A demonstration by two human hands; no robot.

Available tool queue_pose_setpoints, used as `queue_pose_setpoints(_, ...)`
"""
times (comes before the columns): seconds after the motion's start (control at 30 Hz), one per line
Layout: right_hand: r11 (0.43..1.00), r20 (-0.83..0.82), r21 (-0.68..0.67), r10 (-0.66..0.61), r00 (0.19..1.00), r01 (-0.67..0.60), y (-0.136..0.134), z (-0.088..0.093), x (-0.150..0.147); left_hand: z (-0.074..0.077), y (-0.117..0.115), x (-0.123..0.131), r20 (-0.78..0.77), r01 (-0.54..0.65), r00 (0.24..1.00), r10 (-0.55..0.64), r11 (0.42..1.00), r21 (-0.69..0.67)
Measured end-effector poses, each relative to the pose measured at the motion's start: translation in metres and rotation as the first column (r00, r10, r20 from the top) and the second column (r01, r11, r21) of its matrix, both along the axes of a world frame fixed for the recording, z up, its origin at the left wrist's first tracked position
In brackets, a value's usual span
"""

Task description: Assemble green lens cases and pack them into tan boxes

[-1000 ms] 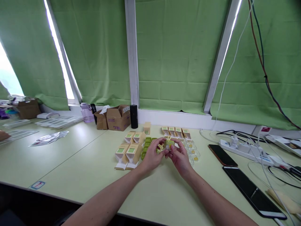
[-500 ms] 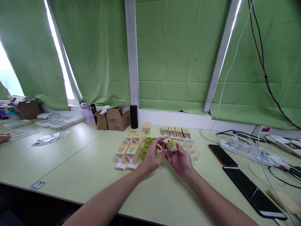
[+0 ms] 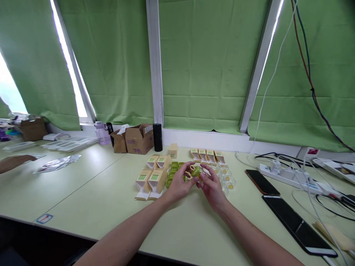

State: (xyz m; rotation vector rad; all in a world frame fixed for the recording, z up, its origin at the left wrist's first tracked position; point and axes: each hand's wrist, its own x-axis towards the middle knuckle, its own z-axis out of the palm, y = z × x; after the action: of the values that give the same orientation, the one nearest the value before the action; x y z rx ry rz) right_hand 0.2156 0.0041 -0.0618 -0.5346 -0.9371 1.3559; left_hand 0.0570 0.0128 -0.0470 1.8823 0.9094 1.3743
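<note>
Above the table, both my hands hold a small rounded green case (image 3: 196, 171) with a pale cord loop. The fingers of my left hand (image 3: 179, 183) are closed round its left side and the loop. My right hand (image 3: 213, 187) pinches the right side; what lies under the fingertips is partly hidden. Just behind and left of my left hand stand rows of small green containers (image 3: 173, 170), partly covered by that hand. To the right of my right hand lie clear plastic trays (image 3: 229, 179) with yellow pieces inside. Small kraft boxes (image 3: 158, 177) with green labels and open flaps are at the left.
More kraft boxes (image 3: 206, 156) stand at the back, near a black cylinder (image 3: 158, 137) and a cardboard carton (image 3: 139, 139). Two phones, a black one (image 3: 299, 226) nearer, and a power strip (image 3: 291, 178) with cables lie right. Another person's hand (image 3: 16, 162) is at far left.
The green case has turned in my hands, and its pale loop now shows. My right hand's fingers have risen round it. The other person's hand at far left has reached further in.
</note>
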Motion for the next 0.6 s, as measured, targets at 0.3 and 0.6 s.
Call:
queue_pose_setpoints(0.3,0.959,0.095,0.125,-0.267,0.959,0.255,-0.004,0.008,0.002,0.002,0.004,-0.002,0.040,0.036,0.999,-0.037,0.999,0.033)
queue_pose_setpoints(0.6,0.823,0.160,0.227,-0.558,0.814,0.520,0.004,0.012,0.013,0.013,-0.001,-0.012,-0.466,-0.006,0.884,0.033,0.998,0.059)
